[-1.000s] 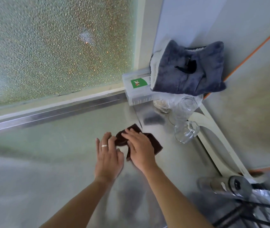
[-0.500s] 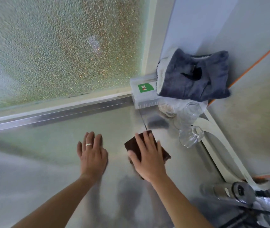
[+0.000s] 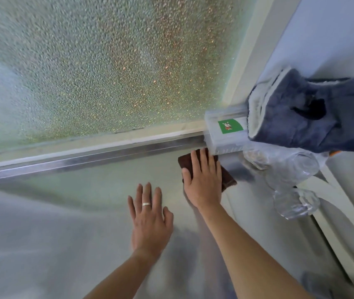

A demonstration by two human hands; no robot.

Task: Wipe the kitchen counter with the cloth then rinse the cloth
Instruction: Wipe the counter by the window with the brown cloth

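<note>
A dark brown cloth [image 3: 227, 178] lies flat on the pale grey counter [image 3: 74, 212], close to the metal strip under the window. My right hand [image 3: 204, 178] presses on it with straight, spread fingers and covers most of it. Only the cloth's far corner and right edge show. My left hand [image 3: 149, 219], with a ring on one finger, rests flat on the bare counter just left of and nearer than the cloth.
A clear plastic box [image 3: 225, 130] with a green label stands right beside the cloth at the window corner. A blue-grey towel [image 3: 314, 119] lies over it. Clear glasses [image 3: 294, 201] stand to the right. A frosted window [image 3: 107, 61] backs the counter.
My right hand has pushed the cloth away from me, up to the metal strip beside the plastic box. My left hand let go of the cloth earlier and stays flat on the counter.
</note>
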